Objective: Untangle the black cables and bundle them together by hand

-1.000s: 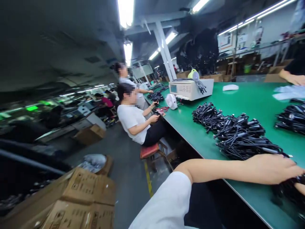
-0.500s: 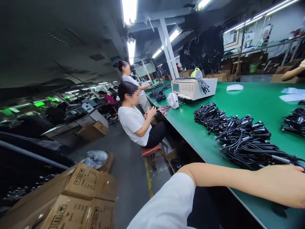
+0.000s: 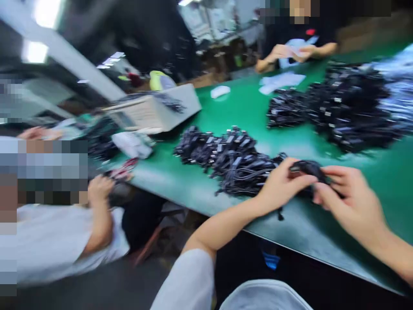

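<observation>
Both my hands meet over a black coiled cable bundle (image 3: 306, 168) near the front edge of the green table (image 3: 245, 105). My left hand (image 3: 280, 187) grips its left end with curled fingers. My right hand (image 3: 348, 198) pinches its right side. Just left of my hands lies a long heap of black cable bundles (image 3: 226, 157). The picture is smeared by motion.
A larger pile of black cables (image 3: 348, 107) lies at the far right. A beige test instrument (image 3: 151, 112) stands at the back left. One person (image 3: 64, 241) in white sits to my left; across the table another person's hands (image 3: 287, 54) hold pale bags. White bags (image 3: 280, 81) lie nearby.
The view swung sharply right, from the aisle and boxes to the table. My right hand has come into view, and both hands now hold a cable bundle.
</observation>
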